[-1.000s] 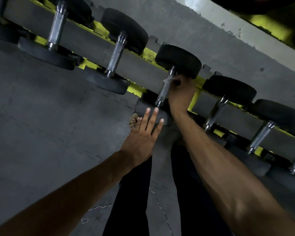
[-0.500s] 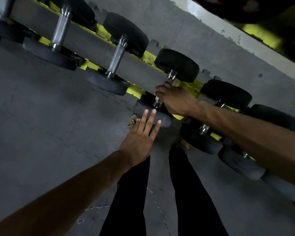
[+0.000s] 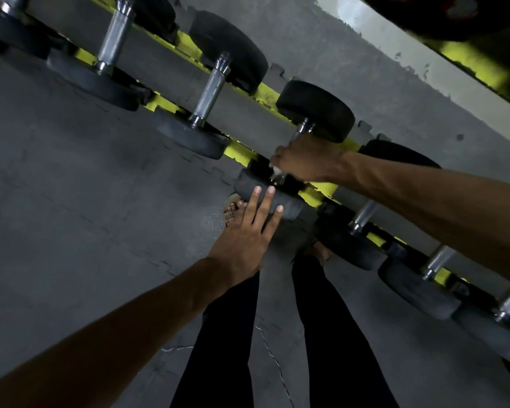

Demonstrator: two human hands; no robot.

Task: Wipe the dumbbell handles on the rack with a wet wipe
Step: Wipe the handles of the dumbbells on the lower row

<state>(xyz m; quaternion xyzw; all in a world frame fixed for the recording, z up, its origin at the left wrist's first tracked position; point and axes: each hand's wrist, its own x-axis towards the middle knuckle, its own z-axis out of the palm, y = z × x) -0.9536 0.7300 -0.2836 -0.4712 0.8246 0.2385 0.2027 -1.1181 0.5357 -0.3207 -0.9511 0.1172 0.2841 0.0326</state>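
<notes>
Grey floor [image 3: 86, 216] of interlocking mats, filling the left and lower frame; pale wall strip at upper right.

Rack [image 3: 239, 151]: yellow rails, running from upper left to lower right across the view.

Dumbbells [image 3: 209, 92]: one row along the rack, black round heads, knurled steel bars, each lying across the rails with its long axis from lower left to upper right.

Legs [image 3: 336, 334]: black trousers, standing at the rack; one sandalled foot [image 3: 233, 210] shows just beside the near head.

Dumbbell [image 3: 315, 110] in work: fourth along from the left of those in view, mid-frame, seated on the rack like its neighbours. Far head points to upper right, near head to lower left, toward the person.

Handle [image 3: 304, 128]: mostly covered; short bright lengths show above and below the right grip.

Right grip [image 3: 306, 161]: bare hand, arm coming in from the right edge, fingers curled closed round the handle, back of the hand upward.

Left grip [image 3: 245, 240]: bare hand, flat and wide, fingers straight and spread, tips resting on the near head; it holds nothing.

Wipe [image 3: 276, 172]: small pale scrap showing at the lower edge of the right grip, against the handle; the rest is hidden.
</notes>
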